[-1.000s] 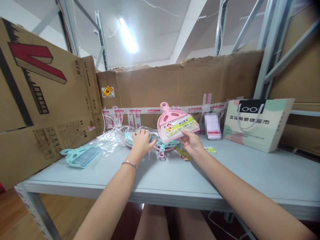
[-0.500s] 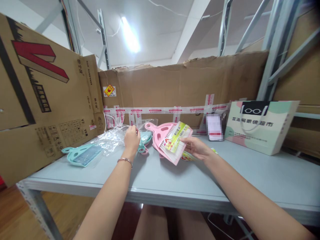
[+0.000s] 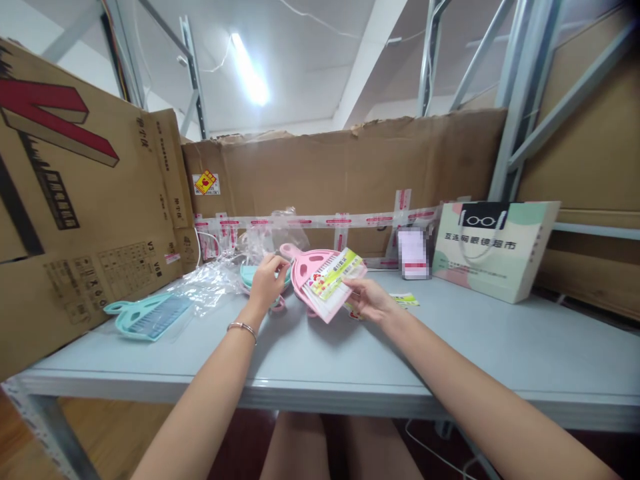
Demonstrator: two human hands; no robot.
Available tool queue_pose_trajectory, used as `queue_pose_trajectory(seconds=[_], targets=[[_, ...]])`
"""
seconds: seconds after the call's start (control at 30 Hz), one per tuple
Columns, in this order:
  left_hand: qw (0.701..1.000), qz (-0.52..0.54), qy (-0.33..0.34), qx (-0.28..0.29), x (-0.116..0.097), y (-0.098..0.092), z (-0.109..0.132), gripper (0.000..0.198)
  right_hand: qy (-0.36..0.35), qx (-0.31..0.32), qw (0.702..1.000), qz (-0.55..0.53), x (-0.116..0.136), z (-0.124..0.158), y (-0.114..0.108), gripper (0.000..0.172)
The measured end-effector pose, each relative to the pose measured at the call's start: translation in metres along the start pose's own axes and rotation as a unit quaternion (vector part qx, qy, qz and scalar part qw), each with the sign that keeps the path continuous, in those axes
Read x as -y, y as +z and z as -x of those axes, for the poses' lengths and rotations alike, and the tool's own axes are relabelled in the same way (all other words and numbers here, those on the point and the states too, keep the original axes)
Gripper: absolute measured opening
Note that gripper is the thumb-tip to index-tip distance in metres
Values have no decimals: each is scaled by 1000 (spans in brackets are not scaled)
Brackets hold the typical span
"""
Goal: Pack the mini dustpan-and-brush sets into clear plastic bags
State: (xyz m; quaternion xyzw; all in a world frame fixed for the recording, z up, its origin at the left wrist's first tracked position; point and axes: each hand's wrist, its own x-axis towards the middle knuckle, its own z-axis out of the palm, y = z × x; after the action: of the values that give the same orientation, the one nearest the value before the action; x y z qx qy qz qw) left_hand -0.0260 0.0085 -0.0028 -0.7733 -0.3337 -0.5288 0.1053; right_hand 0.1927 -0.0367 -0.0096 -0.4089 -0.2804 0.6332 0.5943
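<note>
A pink dustpan [image 3: 301,271] with a small white-bristled brush nested in it is tilted above the table, its handle pointing up and left. My right hand [image 3: 373,300] grips its lower right edge, by a yellow-green printed card [image 3: 337,273] lying over the bristles. Close to the dustpan's left side, my left hand [image 3: 270,283] has thumb and fingers pinched together; whatever is between them is too small to tell. Behind that hand lies a teal dustpan [image 3: 250,275], partly hidden. A pink handle loop [image 3: 278,305] shows below the left hand.
Another teal dustpan with brush [image 3: 150,317] lies at the table's left. Crumpled clear plastic [image 3: 215,280] spreads behind it. A printed card [image 3: 405,300] lies right of my right hand. A phone [image 3: 414,253] and a paper bag [image 3: 493,253] stand farther back; cardboard [image 3: 310,173] walls the rear.
My left hand has turned, its fingers now pinched near the pink dustpan. Clear plastic stands higher behind it. The pink dustpan stays in my right hand; the whole view has shifted slightly.
</note>
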Motion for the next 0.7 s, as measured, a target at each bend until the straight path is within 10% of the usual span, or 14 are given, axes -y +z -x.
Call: queue_pose_trajectory(seconds=[0.17, 0.7], targets=[[999, 25, -19, -27, 0, -1, -1, 13, -15, 18, 1000, 12, -3, -3, -2, 15], [990, 35, 50, 130, -21, 10, 4, 19, -41, -13, 999, -26, -15, -7, 3, 15]])
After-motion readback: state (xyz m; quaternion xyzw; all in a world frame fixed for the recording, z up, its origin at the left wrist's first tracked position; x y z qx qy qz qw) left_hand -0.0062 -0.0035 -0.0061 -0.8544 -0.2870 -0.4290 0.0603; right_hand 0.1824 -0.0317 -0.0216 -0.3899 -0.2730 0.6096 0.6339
